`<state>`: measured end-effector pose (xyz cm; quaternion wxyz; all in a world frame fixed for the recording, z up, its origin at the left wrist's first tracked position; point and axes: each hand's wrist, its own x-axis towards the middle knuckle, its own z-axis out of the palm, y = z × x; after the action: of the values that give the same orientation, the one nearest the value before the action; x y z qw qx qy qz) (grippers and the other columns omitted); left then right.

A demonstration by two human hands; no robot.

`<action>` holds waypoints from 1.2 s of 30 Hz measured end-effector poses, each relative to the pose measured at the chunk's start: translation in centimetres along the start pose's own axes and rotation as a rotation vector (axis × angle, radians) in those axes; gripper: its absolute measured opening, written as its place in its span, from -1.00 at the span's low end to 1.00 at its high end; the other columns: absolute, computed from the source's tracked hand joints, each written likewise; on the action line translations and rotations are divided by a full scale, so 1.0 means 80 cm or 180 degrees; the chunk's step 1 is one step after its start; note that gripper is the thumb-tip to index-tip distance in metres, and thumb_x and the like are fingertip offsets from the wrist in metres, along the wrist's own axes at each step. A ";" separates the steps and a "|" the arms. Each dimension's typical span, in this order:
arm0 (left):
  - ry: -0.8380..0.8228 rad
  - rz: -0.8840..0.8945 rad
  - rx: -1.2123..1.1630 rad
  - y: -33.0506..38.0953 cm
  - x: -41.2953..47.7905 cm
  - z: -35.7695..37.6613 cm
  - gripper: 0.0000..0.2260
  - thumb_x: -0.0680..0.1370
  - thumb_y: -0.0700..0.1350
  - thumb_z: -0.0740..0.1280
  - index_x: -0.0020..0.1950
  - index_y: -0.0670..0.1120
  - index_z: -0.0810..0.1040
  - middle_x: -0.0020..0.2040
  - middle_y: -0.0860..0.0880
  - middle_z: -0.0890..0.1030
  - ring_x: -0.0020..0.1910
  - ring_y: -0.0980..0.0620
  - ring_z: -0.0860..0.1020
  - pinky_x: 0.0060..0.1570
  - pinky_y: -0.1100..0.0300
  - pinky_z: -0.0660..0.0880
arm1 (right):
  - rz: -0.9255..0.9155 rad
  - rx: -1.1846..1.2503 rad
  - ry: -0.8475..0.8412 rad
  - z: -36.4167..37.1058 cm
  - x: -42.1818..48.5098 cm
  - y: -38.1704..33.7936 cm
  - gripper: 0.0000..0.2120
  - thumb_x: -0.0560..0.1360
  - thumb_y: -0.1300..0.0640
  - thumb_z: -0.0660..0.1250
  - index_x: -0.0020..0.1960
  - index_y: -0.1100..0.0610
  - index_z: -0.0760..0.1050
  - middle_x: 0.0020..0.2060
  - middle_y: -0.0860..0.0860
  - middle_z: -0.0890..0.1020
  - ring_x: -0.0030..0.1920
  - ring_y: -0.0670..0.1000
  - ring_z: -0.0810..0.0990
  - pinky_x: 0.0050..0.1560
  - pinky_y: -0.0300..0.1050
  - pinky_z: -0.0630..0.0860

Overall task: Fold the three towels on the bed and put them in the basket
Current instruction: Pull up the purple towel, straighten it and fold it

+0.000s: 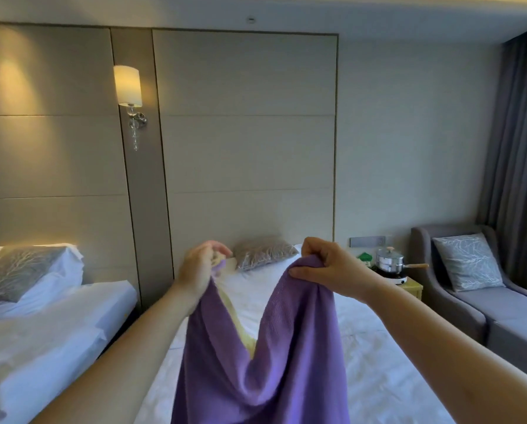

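The white, lightly creased bed (363,347) is stretching beneath everything. Above its near half the purple towel (256,362) is hanging in a soft, finely ribbed sag, still unfolded, so folding is probably only starting. No basket is showing. Pale yellow fabric (240,327) is peeking out behind it. Over the bed, the right hand (329,267) is clenching one top corner and the left hand (198,270) is pinching the other.

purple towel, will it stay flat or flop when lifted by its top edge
Likely floppy: the purple towel sags deeply between the left hand and right hand. Probably light, since two top-edge grips carry it. Its textured weave seems unlikely to slip.
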<state>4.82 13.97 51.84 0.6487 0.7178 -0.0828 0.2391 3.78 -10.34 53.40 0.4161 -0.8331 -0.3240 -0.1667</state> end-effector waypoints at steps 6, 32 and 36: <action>-0.2033 0.0157 0.0874 0.001 -0.041 0.057 -0.66 0.37 0.19 0.44 0.03 0.03 0.61 -0.33 0.09 0.37 -0.33 0.11 0.35 -0.25 0.24 0.30 | -0.0074 0.0279 -0.0322 0.001 -0.002 -0.002 -0.67 0.40 0.19 0.49 -0.28 0.14 0.30 -0.49 -0.19 0.30 -0.42 -0.17 0.25 -0.40 -0.37 0.22; -0.0208 -0.0001 0.1432 -0.068 0.044 -0.073 -0.53 0.49 0.28 0.13 -0.21 -0.14 0.44 -0.35 -0.08 0.41 -0.32 -0.03 0.43 -0.27 0.12 0.35 | 0.2124 -0.2062 -0.1597 -0.075 -0.032 0.068 -0.55 0.45 -0.22 0.32 -0.16 0.21 0.45 -0.37 0.04 0.62 -0.40 0.04 0.68 -0.44 -0.19 0.50; 0.0208 0.0141 0.1521 -0.067 0.070 -0.096 -0.56 0.60 0.19 0.08 -0.32 -0.10 0.26 -0.37 -0.05 0.30 -0.35 -0.04 0.28 -0.27 0.10 0.18 | 0.1861 -0.2874 -0.1695 -0.080 -0.037 0.080 -0.70 0.42 -0.11 0.41 -0.26 0.10 0.44 -0.55 -0.10 0.59 -0.50 -0.18 0.59 -0.38 -0.27 0.40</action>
<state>10.20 23.24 49.93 0.4574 0.8407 -0.0186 0.2891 5.91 -19.48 51.90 -0.0459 -0.9952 -0.0716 0.0479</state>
